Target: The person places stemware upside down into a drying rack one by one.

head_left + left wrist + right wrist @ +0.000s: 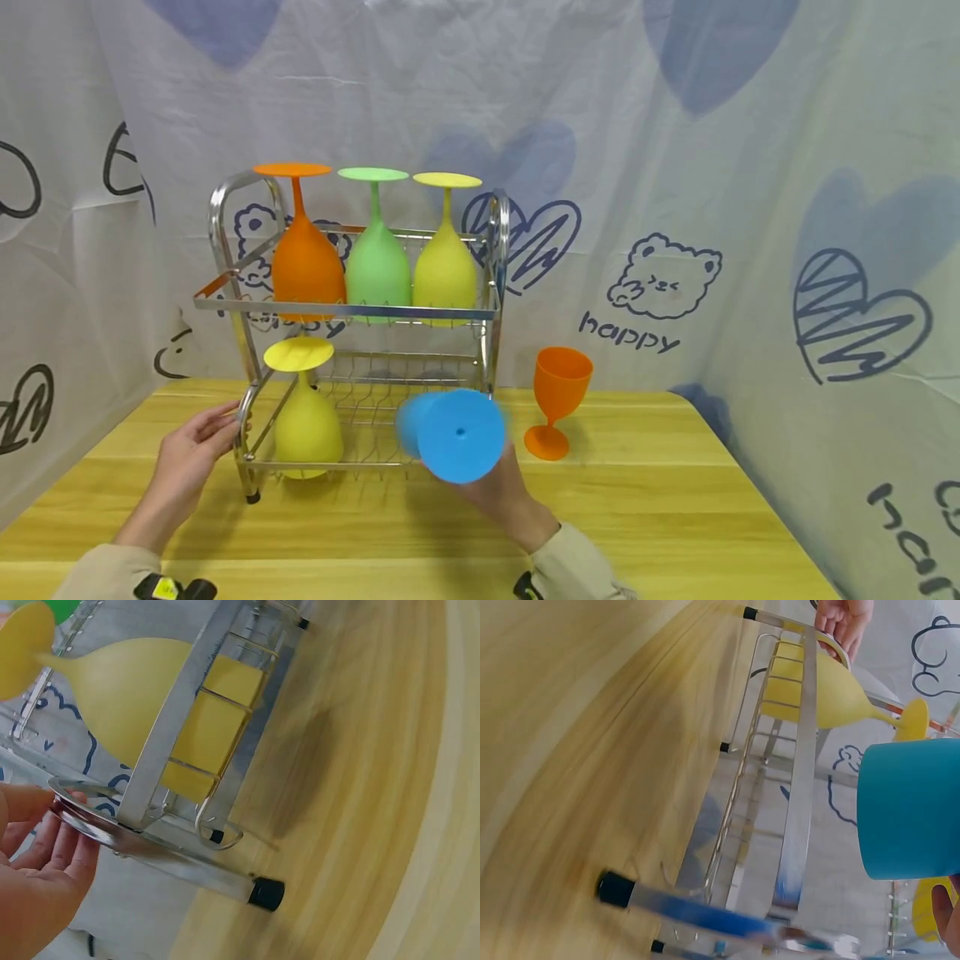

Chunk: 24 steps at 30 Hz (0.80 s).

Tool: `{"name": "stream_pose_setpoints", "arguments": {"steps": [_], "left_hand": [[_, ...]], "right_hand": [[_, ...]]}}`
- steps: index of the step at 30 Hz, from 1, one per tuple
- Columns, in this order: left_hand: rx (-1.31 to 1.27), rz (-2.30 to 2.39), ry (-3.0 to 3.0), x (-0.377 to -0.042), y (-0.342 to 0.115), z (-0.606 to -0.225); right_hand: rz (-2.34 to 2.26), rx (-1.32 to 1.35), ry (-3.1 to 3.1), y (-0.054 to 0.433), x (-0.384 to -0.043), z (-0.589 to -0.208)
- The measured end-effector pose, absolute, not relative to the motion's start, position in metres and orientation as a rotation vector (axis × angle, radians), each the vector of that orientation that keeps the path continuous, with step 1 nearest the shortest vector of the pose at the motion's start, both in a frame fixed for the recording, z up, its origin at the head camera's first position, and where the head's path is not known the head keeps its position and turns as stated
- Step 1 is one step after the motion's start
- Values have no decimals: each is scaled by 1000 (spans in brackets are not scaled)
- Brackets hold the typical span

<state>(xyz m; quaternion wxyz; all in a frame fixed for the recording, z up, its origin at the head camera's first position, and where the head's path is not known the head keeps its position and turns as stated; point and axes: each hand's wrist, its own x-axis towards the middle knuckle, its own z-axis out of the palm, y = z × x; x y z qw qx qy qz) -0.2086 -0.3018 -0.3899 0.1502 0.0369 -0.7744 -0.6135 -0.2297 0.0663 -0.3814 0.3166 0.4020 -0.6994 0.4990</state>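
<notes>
My left hand point(191, 454) grips the left front tube of a two-tier metal rack point(390, 312), thumb and fingers on either side of the curved bar in the left wrist view. In my right hand point(504, 492) is a blue goblet point(461, 435), foot toward the head camera and bowl tilted toward the rack, slightly blurred. It hangs before the right part of the lower shelf, and its bowl point(911, 810) looms large in the right wrist view. A yellow goblet point(307, 421) stands upside down at the left of that shelf.
Upside down on the top shelf are an orange goblet point(307, 262), a green goblet point(377, 267) and a yellow goblet point(446, 271). Another orange goblet point(562, 379) stands upright on the wooden table point(660, 517), right of the rack. A printed cloth point(630, 167) hangs behind.
</notes>
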Motion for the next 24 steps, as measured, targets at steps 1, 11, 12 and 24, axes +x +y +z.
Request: {"name": "stream_pose_setpoints", "arguments": {"steps": [1, 11, 12, 24], "left_hand": [[102, -1832, -2160, -209, -302, -391], [12, -2156, -1827, -211, -305, -396], [8, -2166, -1819, -211, -305, -396], [-41, -2217, -1793, -212, -310, -398]], "right_hand": [[1276, 1060, -1842, 63, -231, -382], [1224, 1041, -2018, 25, -247, -377], [1269, 1044, -2038, 22, -249, -375], [1387, 977, -2338, -4, -263, -376]]}}
